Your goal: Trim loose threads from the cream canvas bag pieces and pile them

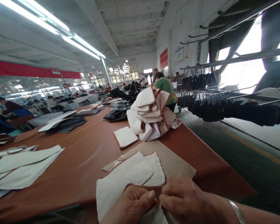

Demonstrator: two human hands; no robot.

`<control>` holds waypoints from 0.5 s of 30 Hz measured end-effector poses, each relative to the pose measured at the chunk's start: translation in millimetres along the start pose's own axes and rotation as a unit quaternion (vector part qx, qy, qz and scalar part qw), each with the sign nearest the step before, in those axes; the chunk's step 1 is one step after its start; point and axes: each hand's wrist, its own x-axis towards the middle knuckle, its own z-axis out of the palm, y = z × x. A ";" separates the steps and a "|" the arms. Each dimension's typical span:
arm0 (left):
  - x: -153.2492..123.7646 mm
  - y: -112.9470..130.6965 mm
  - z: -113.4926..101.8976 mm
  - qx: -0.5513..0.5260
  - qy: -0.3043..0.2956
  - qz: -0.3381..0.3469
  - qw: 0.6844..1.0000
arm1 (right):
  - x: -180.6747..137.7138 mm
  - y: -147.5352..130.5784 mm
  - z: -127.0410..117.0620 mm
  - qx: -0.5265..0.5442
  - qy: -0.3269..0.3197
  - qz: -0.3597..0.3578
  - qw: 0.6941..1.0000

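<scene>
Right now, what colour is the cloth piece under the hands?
Off-white cloth piece with brown edging, clearest in the head view.

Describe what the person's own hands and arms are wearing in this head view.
Both hands are bare, with no gloves. The left hand shows no ring or band, and only a short stretch of its wrist is in frame. The right hand leads to a bare forearm with no sleeve in view; a thin silver-coloured bangle circles the wrist.

No legible text on red wall sign [163,58]
</scene>
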 end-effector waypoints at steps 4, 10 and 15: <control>-1.6 9.9 6.1 0.106 0.007 0.006 0.994 | 1.4 1.6 -14.0 -0.110 0.001 -0.126 0.986; -5.3 21.9 23.8 0.189 0.111 -0.013 0.976 | -5.4 -2.3 -13.2 -0.073 0.004 -0.102 0.992; -7.9 14.5 24.7 0.241 0.147 0.010 0.959 | -5.4 -5.7 -16.7 0.291 0.007 0.244 0.925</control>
